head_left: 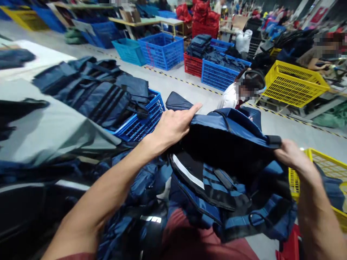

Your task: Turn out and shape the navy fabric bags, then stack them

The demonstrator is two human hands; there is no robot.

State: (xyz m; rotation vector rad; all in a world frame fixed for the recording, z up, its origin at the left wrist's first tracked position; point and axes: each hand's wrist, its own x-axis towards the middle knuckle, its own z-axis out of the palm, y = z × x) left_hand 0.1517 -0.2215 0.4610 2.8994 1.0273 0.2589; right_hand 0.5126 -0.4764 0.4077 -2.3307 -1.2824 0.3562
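Observation:
A dark blue backpack (pixel 238 122) hangs in front of me with its mouth spread wide and its black inside showing. My left hand (pixel 176 124) grips the rim at the left, thumb stretched along the top. At the right end of the rim, my right hand (pixel 292 153) is closed on the edge beside a black strap end; its fingers are partly hidden. Blue webbing straps and a whitish reflective strip (pixel 188 171) run along the side nearer me. More dark blue bags (pixel 146 184) lie heaped beneath and left of my left forearm.
A blue crate (pixel 143 122) piled with backpacks (pixel 94 90) stands at the left, beside a covered table (pixel 54 119). A person (pixel 235 90) is just beyond the backpack. Yellow crates (pixel 296 85) stand at the right, blue ones (pixel 162 50) further back.

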